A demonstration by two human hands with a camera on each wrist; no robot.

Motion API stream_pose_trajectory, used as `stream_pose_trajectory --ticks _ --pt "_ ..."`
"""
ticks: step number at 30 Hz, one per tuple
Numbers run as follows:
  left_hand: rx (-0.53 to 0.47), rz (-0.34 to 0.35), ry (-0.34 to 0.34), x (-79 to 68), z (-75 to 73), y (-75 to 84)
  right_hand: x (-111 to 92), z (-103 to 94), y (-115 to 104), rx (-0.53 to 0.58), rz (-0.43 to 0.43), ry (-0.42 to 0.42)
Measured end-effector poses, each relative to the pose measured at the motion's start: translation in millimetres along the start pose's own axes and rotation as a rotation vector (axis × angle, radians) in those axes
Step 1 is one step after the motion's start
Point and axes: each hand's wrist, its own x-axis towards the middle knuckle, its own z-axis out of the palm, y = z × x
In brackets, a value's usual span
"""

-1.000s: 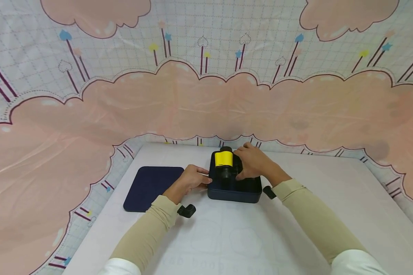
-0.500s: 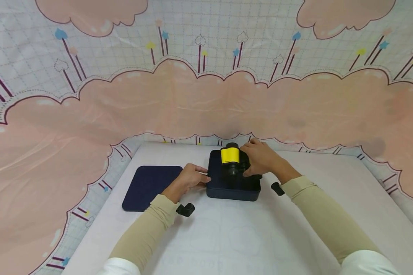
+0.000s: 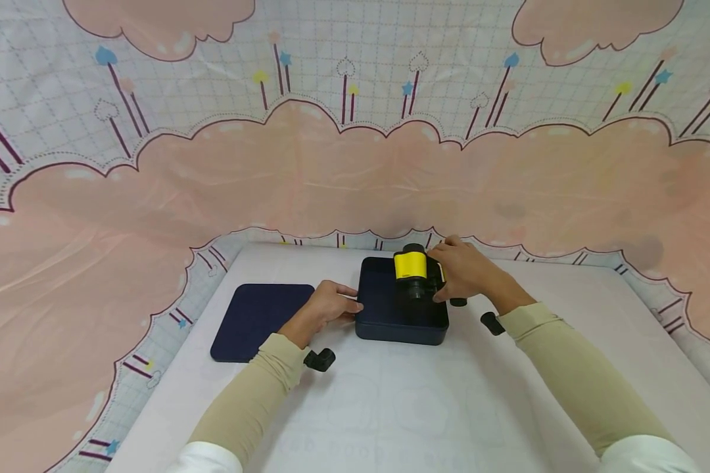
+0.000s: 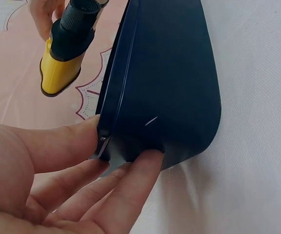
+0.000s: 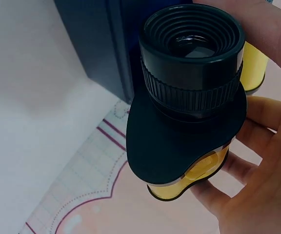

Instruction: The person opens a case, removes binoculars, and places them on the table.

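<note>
A pair of yellow and black binoculars (image 3: 411,265) is raised over the right part of an open dark blue box (image 3: 399,333). My right hand (image 3: 466,268) grips them by the right barrel. Up close in the right wrist view, a black ribbed eyepiece (image 5: 191,63) faces the camera, with fingers around the far side. At the box's left side is my left hand (image 3: 327,305). The left wrist view shows its thumb (image 4: 72,144) at the rim and the fingertips against the outer wall, holding the corner. Part of the right barrel is hidden by the right hand.
A flat dark blue lid (image 3: 259,322) lies left of the box, partly behind the left hand. White cloth covers the table (image 3: 384,407). A printed pink and white curtain (image 3: 355,177) rises behind it. Black wrist mounts (image 3: 319,360) stick out by both cuffs.
My right hand has moved the binoculars to the right, from over the box's left part to over its right edge. The left hand stays at the box's left side.
</note>
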Motion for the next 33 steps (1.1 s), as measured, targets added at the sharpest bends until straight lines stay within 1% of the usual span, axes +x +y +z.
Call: stream_pose_trajectory --ticks 12,16,23,33 --pt "-0.021 -0.006 0.0 2.1 0.2 -2.3 -10.9 -4.4 17.1 -0.023 0.008 -0.007" --pt "-0.019 -0.003 0.003 1.9 0.4 -2.2 -15.2 -6.4 21.7 -0.017 0.015 -0.007" --pt "-0.006 -0.02 -0.003 3.6 0.4 -2.6 -24.0 -6.3 31.4 -0.011 0.037 -0.009" --pt "-0.026 -0.018 0.002 4.5 -0.2 -3.8 -28.9 -7.7 40.9 -0.009 0.035 -0.013"
